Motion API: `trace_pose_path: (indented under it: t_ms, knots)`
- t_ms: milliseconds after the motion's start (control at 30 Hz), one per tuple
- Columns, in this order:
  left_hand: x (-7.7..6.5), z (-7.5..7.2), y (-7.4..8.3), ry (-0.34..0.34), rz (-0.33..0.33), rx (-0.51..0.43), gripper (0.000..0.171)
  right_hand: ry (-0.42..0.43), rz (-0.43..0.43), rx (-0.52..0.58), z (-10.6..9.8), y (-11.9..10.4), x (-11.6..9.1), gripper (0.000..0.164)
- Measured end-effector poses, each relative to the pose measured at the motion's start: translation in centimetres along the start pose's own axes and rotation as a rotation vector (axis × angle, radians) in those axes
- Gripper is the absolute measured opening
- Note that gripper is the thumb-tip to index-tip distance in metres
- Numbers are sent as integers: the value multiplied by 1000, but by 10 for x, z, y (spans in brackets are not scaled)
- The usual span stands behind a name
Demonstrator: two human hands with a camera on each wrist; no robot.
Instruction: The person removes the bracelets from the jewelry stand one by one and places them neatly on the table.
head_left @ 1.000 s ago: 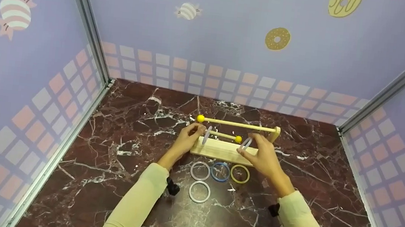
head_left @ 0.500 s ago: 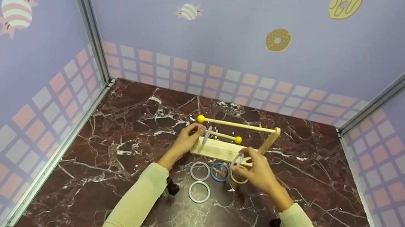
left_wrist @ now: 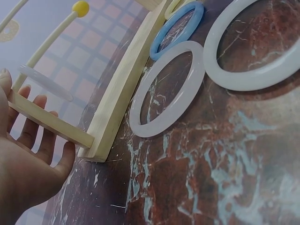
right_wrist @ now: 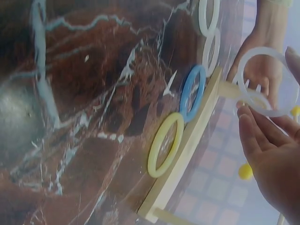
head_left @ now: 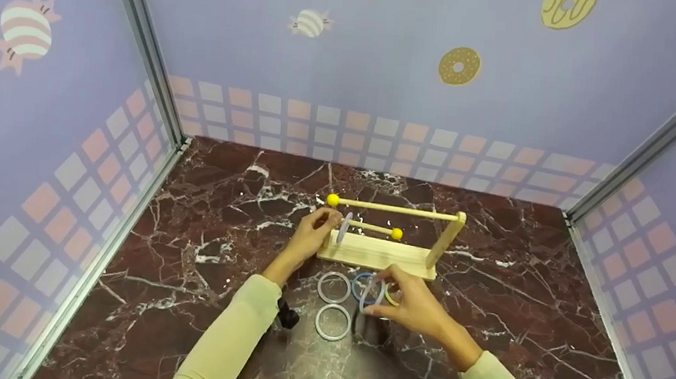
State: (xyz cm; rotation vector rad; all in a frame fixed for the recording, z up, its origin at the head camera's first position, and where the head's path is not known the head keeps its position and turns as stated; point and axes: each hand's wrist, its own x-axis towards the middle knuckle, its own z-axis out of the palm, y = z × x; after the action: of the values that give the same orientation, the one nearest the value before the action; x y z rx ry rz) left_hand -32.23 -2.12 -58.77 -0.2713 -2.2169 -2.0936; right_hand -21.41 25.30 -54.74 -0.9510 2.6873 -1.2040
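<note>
In the head view a pale wooden stand (head_left: 381, 255) has two level rods with yellow ball ends, one above the other. My left hand (head_left: 308, 235) holds the stand's short left post, with the fingers behind it in the left wrist view. One lavender ring (head_left: 344, 228) hangs on the lower rod beside that hand. Between thumb and fingertips my right hand (head_left: 417, 301) pinches a translucent whitish ring (right_wrist: 241, 75), upright in front of the stand. Under it lie a blue ring (right_wrist: 184, 101) and a yellow ring (right_wrist: 152, 159), partly covered in the head view.
Left of the blue ring lies a pale lavender ring (head_left: 320, 287), with a white ring (head_left: 332, 338) in front of it. All rest on the dark red marbled tabletop (head_left: 236, 204). Purple patterned panels (head_left: 376, 62) enclose the back and sides.
My right hand has carried the whitish ring from the right part of the stand toward me and left, over the blue ring. The left hand stays on the post.
</note>
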Motion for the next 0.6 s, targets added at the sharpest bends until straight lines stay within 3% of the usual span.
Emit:
trace_pose_path:
  t_ms: [233, 367, 500, 600]
  knots:
    - [-3, 3, 4, 48, 4, -3, 25, -39, -27, 21, 9, 1, -4, 63]
    - [-10, 4, 21, 67, 2, -11, 21, -34, -32, 37, 15, 1, -8, 65]
    - [-15, 4, 36, 44, 10, -14, 21, -27, -37, 62, 25, 2, -16, 64]
    - [-11, 5, 26, 39, 7, -4, 23, -17, -43, 78, 33, 4, -21, 62]
